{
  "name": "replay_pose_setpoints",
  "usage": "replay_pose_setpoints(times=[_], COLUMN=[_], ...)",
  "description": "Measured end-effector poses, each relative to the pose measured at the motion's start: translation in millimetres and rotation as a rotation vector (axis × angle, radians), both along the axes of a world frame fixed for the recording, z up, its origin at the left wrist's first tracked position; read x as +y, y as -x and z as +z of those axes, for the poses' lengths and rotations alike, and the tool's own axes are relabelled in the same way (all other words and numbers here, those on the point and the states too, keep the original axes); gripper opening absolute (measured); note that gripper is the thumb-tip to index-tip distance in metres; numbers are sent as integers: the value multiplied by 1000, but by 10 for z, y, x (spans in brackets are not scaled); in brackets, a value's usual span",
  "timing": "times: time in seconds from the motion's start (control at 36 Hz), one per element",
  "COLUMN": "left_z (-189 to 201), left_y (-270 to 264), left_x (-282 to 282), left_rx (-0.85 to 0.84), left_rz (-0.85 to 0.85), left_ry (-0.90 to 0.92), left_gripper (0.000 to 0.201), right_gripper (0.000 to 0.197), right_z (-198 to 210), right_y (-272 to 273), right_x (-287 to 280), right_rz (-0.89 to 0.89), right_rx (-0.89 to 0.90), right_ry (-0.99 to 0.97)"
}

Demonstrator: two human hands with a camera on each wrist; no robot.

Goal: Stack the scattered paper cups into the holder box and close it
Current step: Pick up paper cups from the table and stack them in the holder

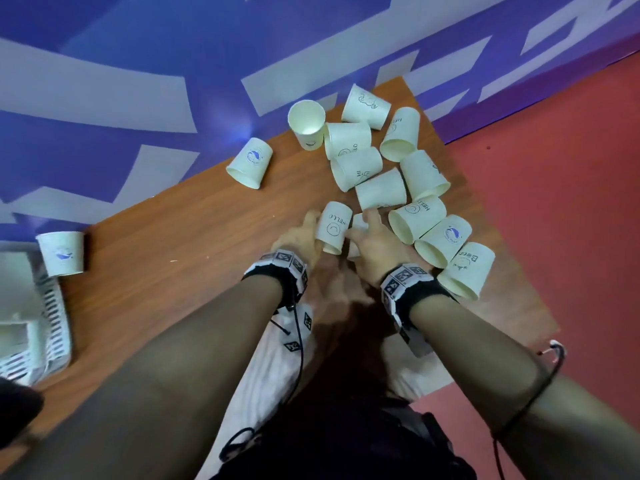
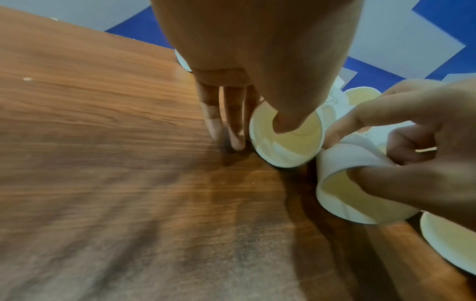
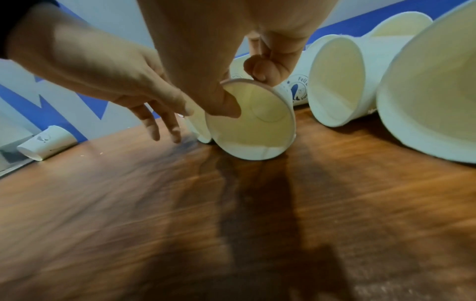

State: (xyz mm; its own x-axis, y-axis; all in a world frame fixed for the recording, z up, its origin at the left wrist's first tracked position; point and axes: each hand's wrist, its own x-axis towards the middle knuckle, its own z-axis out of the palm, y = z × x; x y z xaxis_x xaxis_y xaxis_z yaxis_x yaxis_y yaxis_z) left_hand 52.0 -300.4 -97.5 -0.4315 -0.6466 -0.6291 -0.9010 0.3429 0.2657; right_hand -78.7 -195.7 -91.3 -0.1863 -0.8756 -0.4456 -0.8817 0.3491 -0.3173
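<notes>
**Both hands on cups at the near edge of the pile**

A wooden table (image 1: 194, 258) is seen from above, set against a blue and grey patterned wall (image 1: 104, 64). Red floor (image 1: 554, 168) lies to the right.

Left hand (image 1: 298, 239): a cup marked HELLO (image 1: 334, 227), lying on its side, is gripped. In the left wrist view the thumb (image 2: 288, 120) is hooked inside the cup mouth, and the fingers (image 2: 233, 122) are stretched down the outside to the tabletop.

Right hand (image 1: 377, 245): a second cup (image 1: 358, 225) is gripped just beside the first. In the right wrist view the thumb is pressed inside the rim and curled fingers (image 3: 265, 71) are closed on the outer wall. The two held cups are touching or nearly so; which cannot be told.

Loose cups (image 1: 381, 188) are scattered on their sides in a cluster beyond and to the right of the hands, many touching each other. One cup with a blue logo (image 1: 250, 163) lies apart to the left, near the wall.

At the far left edge a white slatted box (image 1: 48, 327) is partly in view, well apart from the hands. Another cup (image 1: 62, 252) rests at its far end, bottom up. Whether the box is open cannot be told.

Marker bands (image 1: 405, 278) are worn on both wrists.
</notes>
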Motion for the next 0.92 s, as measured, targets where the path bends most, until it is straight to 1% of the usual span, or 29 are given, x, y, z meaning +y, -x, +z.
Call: replay_pose_setpoints(times=[0.03,0.06,0.11,0.25,0.33,0.42,0.5,0.58,0.64,0.69,0.78,0.83,0.92], left_z=[22,49,77,215,371,517,680,826,915,1017,1128,1145,1161], left_y=[-26,-46,-124,-380,-607,-937,-1331,-1815,-2167,-2553,-3195,-3646,-4298], left_x=[-22,-46,-62,-64,-66,-42,-19,49,93,128,144,140,148], left_rx=[-31,-96,-128,-173,-157,-142,-101,-84,-70,-50,-46,-30,-2], left_rz=[-31,-38,-50,-53,-26,43,156,252,289,329,396,443,468], left_ry=[-24,-37,-34,-14,26,84,120,134,135,134,141,133,147], left_gripper=[46,40,34,35,36,32,26,26,30,29,29,31,37], right_gripper=[42,44,42,30,23,25,26,26,22,19,18,17,17], right_z=[-13,-17,15,218,308,433,569,700,799,888,1013,1080,1162], right_y=[-3,-5,-20,-111,-258,-484,-755,-1137,-1435,-1788,-2407,-2853,-3513], right_x=[-1,-7,-24,-31,-54,-102,-166,-220,-268,-324,-381,-394,-385], right_rz=[1,6,14,15,-17,-57,-112,-121,-97,-64,-49,-62,-81], right_rx=[-5,-3,16,40,52,58,5,-27,-29,-39,-72,-104,-136], right_ry=[-14,-30,-41,-52,-1,15,46,58,65,69,82,102,122])
